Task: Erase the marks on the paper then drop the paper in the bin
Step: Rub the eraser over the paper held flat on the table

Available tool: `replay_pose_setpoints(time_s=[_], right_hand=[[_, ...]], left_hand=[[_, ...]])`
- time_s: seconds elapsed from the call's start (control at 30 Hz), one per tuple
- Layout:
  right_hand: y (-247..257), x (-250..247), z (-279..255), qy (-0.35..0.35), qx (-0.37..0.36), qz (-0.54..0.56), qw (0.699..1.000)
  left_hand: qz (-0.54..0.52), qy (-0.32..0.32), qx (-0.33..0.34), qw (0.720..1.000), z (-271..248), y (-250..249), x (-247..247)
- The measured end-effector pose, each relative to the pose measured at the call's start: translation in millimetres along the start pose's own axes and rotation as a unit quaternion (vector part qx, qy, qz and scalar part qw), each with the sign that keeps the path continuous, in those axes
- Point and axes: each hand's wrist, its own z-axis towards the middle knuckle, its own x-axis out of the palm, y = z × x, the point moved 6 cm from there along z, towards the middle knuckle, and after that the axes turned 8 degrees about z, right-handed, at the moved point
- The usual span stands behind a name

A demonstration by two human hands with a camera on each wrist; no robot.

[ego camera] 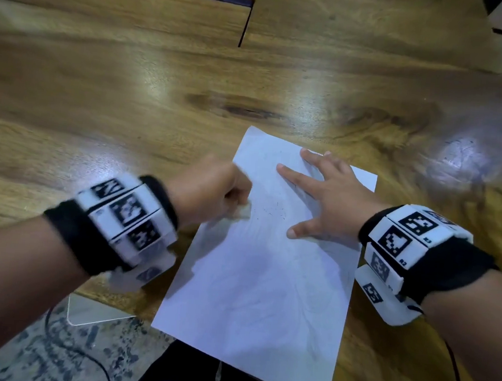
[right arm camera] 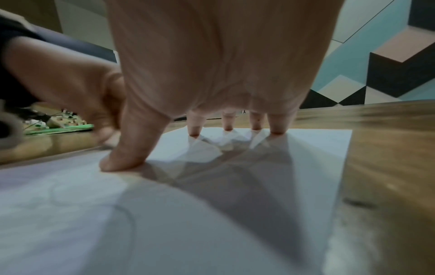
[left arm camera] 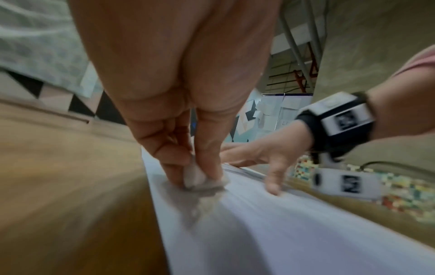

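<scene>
A white sheet of paper (ego camera: 260, 281) lies tilted on the wooden table (ego camera: 161, 93), its near corner hanging over the front edge. My left hand (ego camera: 213, 193) pinches a small white eraser (ego camera: 242, 212) and presses it on the paper's left side; the hand is blurred. In the left wrist view the eraser (left arm camera: 195, 176) sits between thumb and fingers on the paper (left arm camera: 270, 223). Dark eraser crumbs (ego camera: 272, 213) lie beside it. My right hand (ego camera: 324, 196) lies flat with spread fingers on the upper right of the sheet. Faint pencil lines (right arm camera: 94, 202) show on the paper (right arm camera: 164, 232).
The table's front edge (ego camera: 120, 309) runs below my left wrist, with patterned floor (ego camera: 51, 349) and a thin black cable beneath. A dark slot (ego camera: 245, 21) cuts the tabletop at the back. No bin is in view.
</scene>
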Motion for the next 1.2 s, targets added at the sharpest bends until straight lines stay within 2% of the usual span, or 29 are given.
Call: replay_pose_setpoints(time_s=[0.1,0.13,0.27,0.33,0.47,0.53,0.57,0.7,0.8,0.87,0.93,1.0,1.03,1.2], right_hand=[[-0.1,-0.3,0.0,0.002,0.001,0.009,1.0],[0.4,-0.3,-0.2,0.001,0.001,0.011,1.0],[0.8,-0.3,-0.1,-0.008,0.001,0.017,1.0],[0.8,0.1,0.1,-0.006,0.0,0.016,1.0],[0.0,0.0,0.8,-0.006,0.0,0.02,1.0],[0.1,0.1,0.7,-0.006,0.001,0.026,1.0],[0.5,0.1,0.7,-0.007,0.001,0.028,1.0],[0.5,-0.3,0.4,-0.012,0.003,0.028,1.0],[-0.3,0.3,0.6,-0.012,0.004,0.033,0.999],[-1.1,0.8,0.8,-0.011,0.005,0.034,0.999],[-1.0,1.0,0.3,-0.014,0.004,0.034,0.999],[-0.5,0.6,-0.7,-0.017,0.004,0.033,0.999],[-0.1,0.6,-0.5,-0.018,0.004,0.033,0.999],[-1.0,0.7,0.3,-0.022,0.002,0.04,0.999]], left_hand=[[-0.003,0.079,0.021,0.997,-26.1,2.9,15.7],[-0.003,0.086,0.016,0.996,-25.1,3.6,16.1],[-0.007,-0.022,-0.021,1.0,13.9,2.2,-7.4],[0.001,-0.029,-0.029,0.999,20.4,3.4,-6.8],[0.007,0.034,0.0,0.999,-20.3,7.1,12.4],[-0.014,0.078,-0.005,0.997,-30.8,9.1,16.8],[-0.023,0.08,-0.014,0.996,-27.2,9.9,14.9],[-0.044,-0.008,-0.046,0.998,9.6,8.6,-3.6],[-0.037,-0.037,-0.053,0.997,5.5,8.0,-1.5],[-0.034,-0.033,-0.043,0.998,-18.6,10.2,6.1],[-0.036,0.005,-0.029,0.999,-43.0,11.4,14.6],[-0.045,0.054,-0.03,0.997,-48.9,12.9,19.0],[-0.045,0.059,-0.031,0.997,-43.4,12.8,16.3],[-0.055,-0.051,-0.045,0.996,13.0,9.9,-8.3]])
